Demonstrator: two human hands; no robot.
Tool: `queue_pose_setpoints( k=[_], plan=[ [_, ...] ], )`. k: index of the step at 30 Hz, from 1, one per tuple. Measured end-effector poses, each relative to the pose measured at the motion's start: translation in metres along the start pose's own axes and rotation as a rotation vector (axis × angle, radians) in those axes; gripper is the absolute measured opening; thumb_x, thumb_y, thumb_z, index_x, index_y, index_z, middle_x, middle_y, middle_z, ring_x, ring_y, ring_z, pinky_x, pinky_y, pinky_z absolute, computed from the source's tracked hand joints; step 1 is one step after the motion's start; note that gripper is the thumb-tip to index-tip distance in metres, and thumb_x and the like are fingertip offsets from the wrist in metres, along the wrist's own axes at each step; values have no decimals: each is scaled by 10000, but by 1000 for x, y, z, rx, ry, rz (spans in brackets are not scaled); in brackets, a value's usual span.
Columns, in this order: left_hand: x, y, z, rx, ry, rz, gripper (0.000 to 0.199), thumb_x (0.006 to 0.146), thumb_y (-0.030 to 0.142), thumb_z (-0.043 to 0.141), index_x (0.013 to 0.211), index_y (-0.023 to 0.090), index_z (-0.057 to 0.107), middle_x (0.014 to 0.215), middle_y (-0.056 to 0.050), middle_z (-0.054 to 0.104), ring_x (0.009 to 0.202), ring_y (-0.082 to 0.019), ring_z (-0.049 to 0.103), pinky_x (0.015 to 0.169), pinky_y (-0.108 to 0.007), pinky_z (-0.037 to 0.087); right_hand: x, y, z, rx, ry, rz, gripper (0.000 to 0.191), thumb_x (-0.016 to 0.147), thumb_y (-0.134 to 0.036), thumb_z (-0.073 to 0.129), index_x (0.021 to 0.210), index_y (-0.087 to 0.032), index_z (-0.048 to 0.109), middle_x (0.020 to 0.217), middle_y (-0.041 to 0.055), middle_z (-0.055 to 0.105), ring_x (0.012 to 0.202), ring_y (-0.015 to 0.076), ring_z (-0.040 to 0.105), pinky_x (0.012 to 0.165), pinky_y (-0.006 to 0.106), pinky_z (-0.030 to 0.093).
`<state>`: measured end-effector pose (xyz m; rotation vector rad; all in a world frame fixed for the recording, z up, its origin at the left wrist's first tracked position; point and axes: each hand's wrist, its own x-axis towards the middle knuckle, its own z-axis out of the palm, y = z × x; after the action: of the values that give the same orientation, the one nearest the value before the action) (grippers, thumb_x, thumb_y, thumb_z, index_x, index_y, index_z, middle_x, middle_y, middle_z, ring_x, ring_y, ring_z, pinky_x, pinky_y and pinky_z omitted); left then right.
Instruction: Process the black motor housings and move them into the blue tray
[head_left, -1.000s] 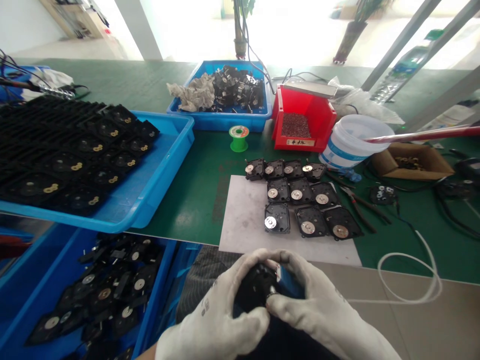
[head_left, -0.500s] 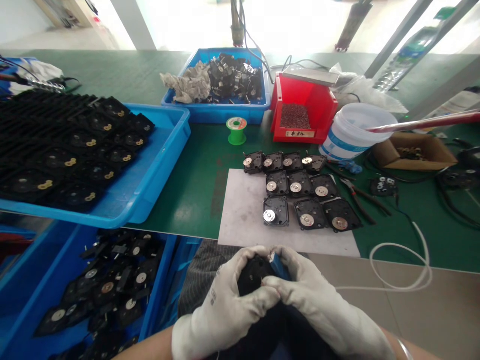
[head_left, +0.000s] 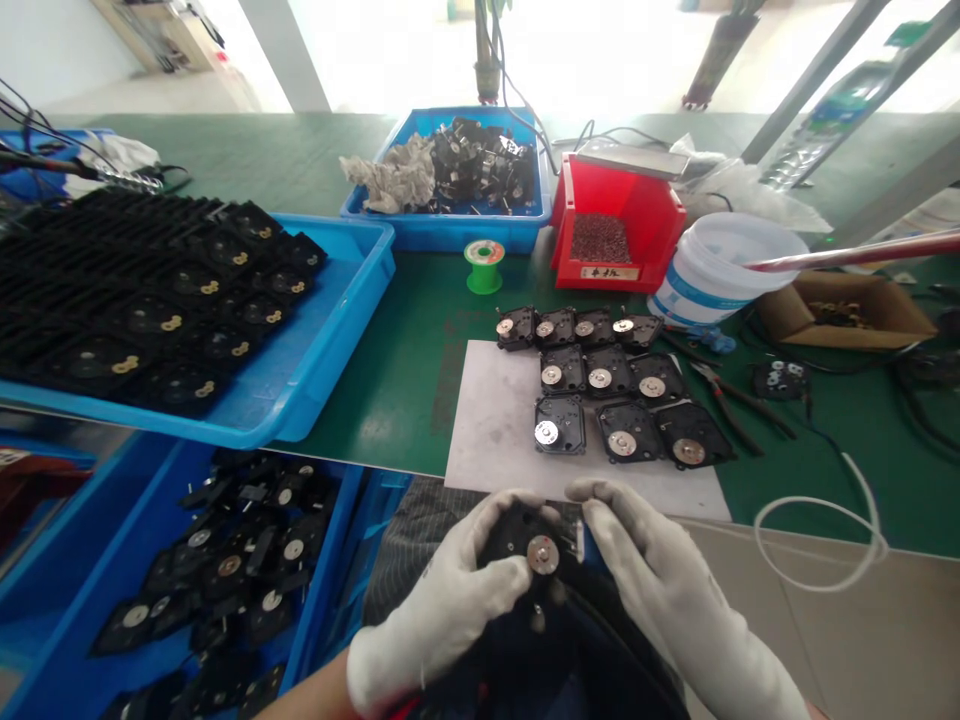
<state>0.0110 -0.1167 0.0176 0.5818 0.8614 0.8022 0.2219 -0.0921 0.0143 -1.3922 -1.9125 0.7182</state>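
Note:
Both of my hands wear white gloves and are near the front edge of the table, over my lap. My left hand (head_left: 457, 585) grips a black square unit (head_left: 517, 540) with a round silver disc on its face, the thumb lying beside the disc. In my right hand (head_left: 652, 570) is a small blue piece (head_left: 592, 545) with a light metallic edge, held at the unit's right side. Beyond my hands, several similar black units (head_left: 559, 425) with silver discs lie in rows on a white sheet (head_left: 487, 440).
A blue tray (head_left: 300, 390) of stacked black parts stands at left, above a lower blue bin (head_left: 169, 480) of loose units. Farther back are a blue bin (head_left: 442, 232), a green spool (head_left: 484, 275), a red bin (head_left: 660, 235) and a white bucket (head_left: 720, 260). Pliers (head_left: 731, 405) lie at right.
The black unit has turned so its silver disc now shows. My right hand has shifted right, with its fingers farther from my left hand. The view has shifted slightly.

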Motion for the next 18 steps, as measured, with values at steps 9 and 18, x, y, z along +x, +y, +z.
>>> queue_pose_setpoints(
  k=[9, 18],
  plan=[
    [0, 5, 2, 443, 129, 117, 519, 807, 215, 684, 1324, 191, 660, 1341, -66, 724, 1293, -293, 638, 1137, -373, 483, 8, -33, -9, -66, 61, -171, 177, 943, -164, 581, 1007, -265, 712, 877, -34, 827, 737, 147, 806, 703, 218, 603],
    [0, 7, 3, 498, 142, 97, 637, 775, 280, 656, 1398, 152, 629, 1421, -113, 687, 1364, -350, 595, 1204, -470, 433, 14, -35, -6, -192, 47, -253, 205, 960, -169, 557, 1008, -205, 753, 881, 40, 835, 708, 211, 807, 655, 317, 630]
  ],
)
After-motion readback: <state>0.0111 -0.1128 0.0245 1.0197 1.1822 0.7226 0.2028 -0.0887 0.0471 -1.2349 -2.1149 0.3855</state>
